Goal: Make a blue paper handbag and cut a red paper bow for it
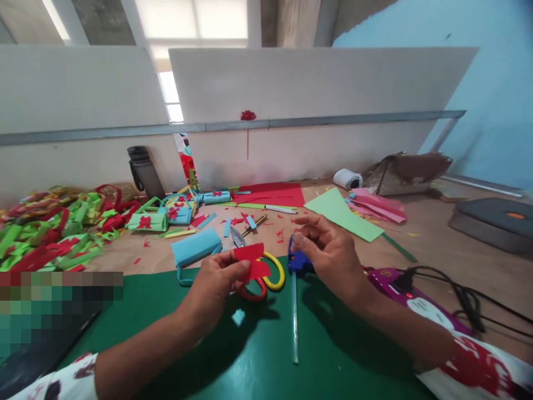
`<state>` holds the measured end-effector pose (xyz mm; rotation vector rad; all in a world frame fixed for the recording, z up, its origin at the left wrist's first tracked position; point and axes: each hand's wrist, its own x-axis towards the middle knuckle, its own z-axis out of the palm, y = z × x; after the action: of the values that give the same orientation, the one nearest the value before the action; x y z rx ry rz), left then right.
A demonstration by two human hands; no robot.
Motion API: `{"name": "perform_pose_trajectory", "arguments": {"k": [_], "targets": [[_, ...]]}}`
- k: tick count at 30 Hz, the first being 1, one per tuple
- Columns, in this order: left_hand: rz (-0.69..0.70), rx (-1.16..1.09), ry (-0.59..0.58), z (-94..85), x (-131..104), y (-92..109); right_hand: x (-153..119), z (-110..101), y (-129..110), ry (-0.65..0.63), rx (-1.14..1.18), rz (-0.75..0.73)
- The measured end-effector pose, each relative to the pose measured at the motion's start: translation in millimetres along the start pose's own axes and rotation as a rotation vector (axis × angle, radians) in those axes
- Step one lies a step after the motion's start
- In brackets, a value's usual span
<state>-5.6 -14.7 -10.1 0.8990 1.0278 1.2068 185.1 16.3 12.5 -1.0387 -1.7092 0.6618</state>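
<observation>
My left hand (219, 278) pinches a folded red paper piece (252, 261) above the green mat (200, 355). Partly behind that paper lie scissors (280, 272) with a yellow and a red handle loop. My right hand (328, 250) is raised over a blue glue gun (298, 260), its thumb and fingertips curled close together; whether anything small is between them is hidden. A clear glue stick (295, 322) extends from the gun toward me. Left of the scissors rests a light blue folded paper (196, 247). A small light blue scrap (239, 317) sits on the mat.
Paper strips (50, 233) pile up at the left, near small paper bags (149, 221) and a bottle (145, 172). Green paper (343, 214), a purple power strip (416, 297) with black cables, and a brown bag (408, 173) are at the right. A white board (325, 83) stands behind.
</observation>
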Motion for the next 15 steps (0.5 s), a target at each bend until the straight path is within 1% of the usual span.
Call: {"name": "perform_pose_trajectory", "arguments": {"k": [2, 5, 8, 10, 13, 15], "targets": [[0.024, -0.059, 0.064, -5.0, 7.1, 4.0, 4.3, 0.7, 1.8, -0.035, -0.086, -0.001], [0.07, -0.105, 0.099, -9.5, 13.2, 13.2, 3.0, 13.2, 3.3, -0.156, -0.2, -0.004], [0.098, -0.128, 0.1, -8.5, 11.5, 23.7, -2.6, 35.3, 3.9, -0.314, -0.365, -0.02], [0.112, -0.141, 0.092, -6.3, 8.2, 28.9, -4.7, 50.8, 4.9, -0.401, -0.487, -0.003], [0.127, -0.152, 0.076, -4.1, 3.8, 33.4, -2.7, 67.2, 7.3, -0.469, -0.643, 0.048], [0.134, -0.157, 0.068, -3.7, 1.6, 35.1, 1.6, 70.9, 8.8, -0.498, -0.692, 0.073]]}}
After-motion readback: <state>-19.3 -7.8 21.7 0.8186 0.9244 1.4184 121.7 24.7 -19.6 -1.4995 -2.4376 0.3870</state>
